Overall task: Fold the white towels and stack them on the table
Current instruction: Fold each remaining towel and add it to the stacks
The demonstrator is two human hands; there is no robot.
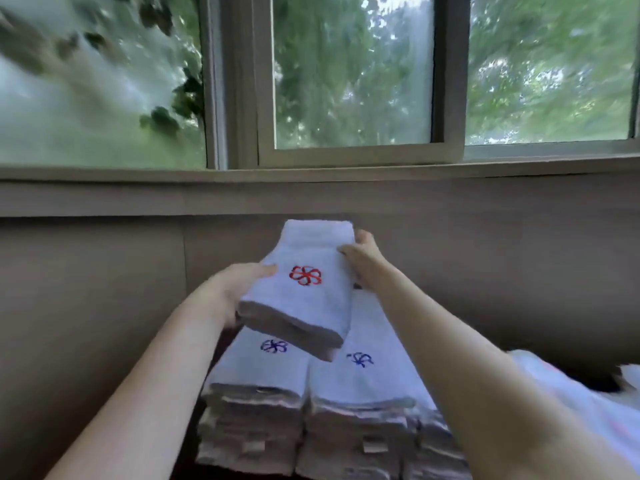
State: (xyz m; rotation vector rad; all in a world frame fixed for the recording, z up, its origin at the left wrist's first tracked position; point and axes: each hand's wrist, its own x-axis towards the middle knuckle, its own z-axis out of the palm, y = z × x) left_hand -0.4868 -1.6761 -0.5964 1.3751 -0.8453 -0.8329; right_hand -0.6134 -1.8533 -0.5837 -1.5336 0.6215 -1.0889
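Observation:
A folded white towel (311, 299) with a red embroidered flower hangs in the air in front of me. My left hand (232, 289) grips its left edge, thumb on top. Along the far right edge, my right hand (362, 254) holds it the same way. Directly below stand two stacks of folded white towels: the left stack (256, 403) and the right stack (360, 410), each topped by a towel with a blue flower. The held towel is tilted and hovers above both stacks without touching them.
Loose white cloth (571, 393) lies at the right, partly behind my right forearm. A beige wall panel (485, 289) and a window sill (311, 174) rise close behind the stacks. The table surface is hidden under the towels.

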